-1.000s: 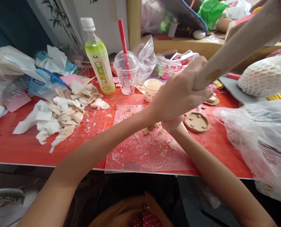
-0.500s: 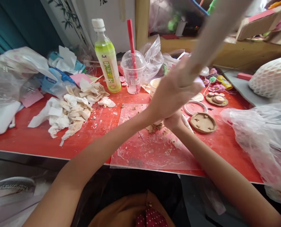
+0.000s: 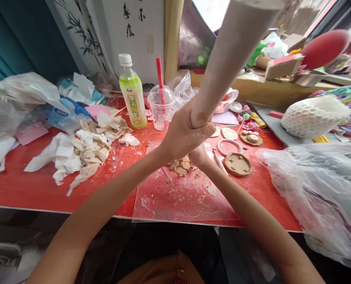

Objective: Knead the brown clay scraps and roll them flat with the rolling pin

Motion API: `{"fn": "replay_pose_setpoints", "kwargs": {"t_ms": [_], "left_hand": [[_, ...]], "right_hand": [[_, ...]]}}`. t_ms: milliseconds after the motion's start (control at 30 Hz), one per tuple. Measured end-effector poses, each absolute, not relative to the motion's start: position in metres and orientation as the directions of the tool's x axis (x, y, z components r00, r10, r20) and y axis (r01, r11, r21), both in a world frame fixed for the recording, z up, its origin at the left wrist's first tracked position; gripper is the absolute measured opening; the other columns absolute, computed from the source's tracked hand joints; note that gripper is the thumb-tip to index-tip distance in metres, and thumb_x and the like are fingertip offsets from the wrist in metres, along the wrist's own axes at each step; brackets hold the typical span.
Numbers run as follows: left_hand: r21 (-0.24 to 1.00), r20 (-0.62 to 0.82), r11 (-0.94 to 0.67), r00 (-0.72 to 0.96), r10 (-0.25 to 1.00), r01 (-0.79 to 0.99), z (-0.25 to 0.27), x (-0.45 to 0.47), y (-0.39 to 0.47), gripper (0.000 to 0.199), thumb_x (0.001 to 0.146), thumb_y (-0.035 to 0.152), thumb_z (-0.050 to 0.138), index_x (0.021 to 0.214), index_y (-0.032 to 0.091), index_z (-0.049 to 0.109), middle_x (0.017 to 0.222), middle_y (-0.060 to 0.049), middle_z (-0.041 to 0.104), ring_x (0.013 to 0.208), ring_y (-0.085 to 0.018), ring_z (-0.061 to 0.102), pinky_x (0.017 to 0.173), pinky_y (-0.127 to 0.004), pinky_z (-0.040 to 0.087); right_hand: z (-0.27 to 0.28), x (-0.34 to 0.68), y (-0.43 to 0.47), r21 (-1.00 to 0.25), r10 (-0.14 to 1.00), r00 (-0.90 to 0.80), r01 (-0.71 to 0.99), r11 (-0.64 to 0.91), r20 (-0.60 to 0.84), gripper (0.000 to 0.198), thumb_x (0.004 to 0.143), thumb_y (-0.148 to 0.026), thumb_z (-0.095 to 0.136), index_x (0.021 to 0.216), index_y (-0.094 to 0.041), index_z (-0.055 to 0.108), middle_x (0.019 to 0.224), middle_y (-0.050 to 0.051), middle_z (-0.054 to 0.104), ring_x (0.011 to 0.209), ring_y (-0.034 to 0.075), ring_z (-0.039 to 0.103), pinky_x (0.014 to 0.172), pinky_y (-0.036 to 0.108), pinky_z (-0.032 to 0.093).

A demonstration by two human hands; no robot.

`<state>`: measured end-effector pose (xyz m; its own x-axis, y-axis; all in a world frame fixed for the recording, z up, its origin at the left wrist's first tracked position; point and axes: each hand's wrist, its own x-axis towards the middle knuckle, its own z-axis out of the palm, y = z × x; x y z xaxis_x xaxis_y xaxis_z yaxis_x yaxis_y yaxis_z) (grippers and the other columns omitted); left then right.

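A thick pale rolling pin rises slanted up and to the right, close to the camera. My left hand is closed around its lower part. Just below and behind it, my right hand is closed too, in line with the pin; its fingers are mostly hidden. Under both hands, crumbly brown clay lies on a clear plastic sheet smeared with clay bits. Right of the hands are a pale slim tool, a white ring and a round, rimmed clay piece.
Crumpled tissues, a green drink bottle and a plastic cup with a red straw stand to the left and back. Plastic bags cover the right side of the red table. A netted white bundle lies beyond.
The camera view has shifted, so the table things sit lower and somewhat leftward. The pin looks sharper and steeper, with its upper end now in view. Both hands keep their hold.
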<state>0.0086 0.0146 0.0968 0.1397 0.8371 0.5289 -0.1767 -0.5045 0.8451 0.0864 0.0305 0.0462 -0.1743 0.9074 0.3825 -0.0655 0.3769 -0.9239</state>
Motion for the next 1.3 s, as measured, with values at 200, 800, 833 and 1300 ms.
{"fn": "replay_pose_setpoints", "kwargs": {"t_ms": [200, 800, 833, 1300], "left_hand": [[0.852, 0.516, -0.491, 0.133, 0.846, -0.182, 0.092, 0.012, 0.043, 0.016, 0.063, 0.008, 0.054, 0.064, 0.02, 0.042, 0.053, 0.006, 0.037, 0.045, -0.006, 0.033, 0.043, -0.02, 0.028], [0.871, 0.437, -0.358, 0.199, 0.877, -0.336, 0.083, -0.005, 0.064, 0.017, 0.062, 0.013, 0.054, 0.062, 0.02, 0.039, 0.046, 0.009, 0.029, 0.038, -0.005, 0.026, 0.038, -0.018, 0.023], [0.84, 0.46, -0.388, 0.118, 0.88, -0.38, 0.081, -0.015, 0.059, 0.017, 0.061, 0.013, 0.053, 0.063, 0.02, 0.038, 0.045, 0.01, 0.027, 0.038, -0.005, 0.025, 0.037, -0.018, 0.022], [0.891, 0.422, -0.388, 0.111, 0.9, -0.236, 0.114, -0.028, 0.074, 0.012, 0.059, 0.011, 0.052, 0.067, 0.02, 0.049, 0.042, 0.009, 0.035, 0.035, -0.005, 0.03, 0.036, -0.018, 0.025]], "right_hand": [[0.037, 0.074, 0.045, -0.934, 0.946, -0.166, -0.275, 0.228, 0.279, 0.028, 0.052, -0.031, 0.054, 0.048, -0.023, 0.027, 0.04, -0.007, 0.028, 0.038, 0.006, 0.026, 0.036, 0.021, 0.022], [0.034, 0.059, 0.059, -0.919, 0.929, -0.259, -0.361, 0.16, 0.264, 0.027, 0.058, -0.023, 0.053, 0.046, -0.022, 0.028, 0.038, -0.009, 0.027, 0.037, 0.005, 0.023, 0.036, 0.021, 0.019], [0.036, 0.053, 0.059, -0.93, 0.912, -0.309, -0.329, 0.163, 0.269, 0.026, 0.056, -0.02, 0.054, 0.046, -0.021, 0.03, 0.039, -0.009, 0.029, 0.038, 0.005, 0.025, 0.037, 0.021, 0.019], [0.061, 0.033, 0.073, -0.916, 0.909, -0.309, -0.369, 0.156, 0.279, 0.025, 0.059, -0.023, 0.052, 0.045, -0.023, 0.03, 0.033, -0.008, 0.031, 0.032, 0.006, 0.027, 0.032, 0.022, 0.02]]}}
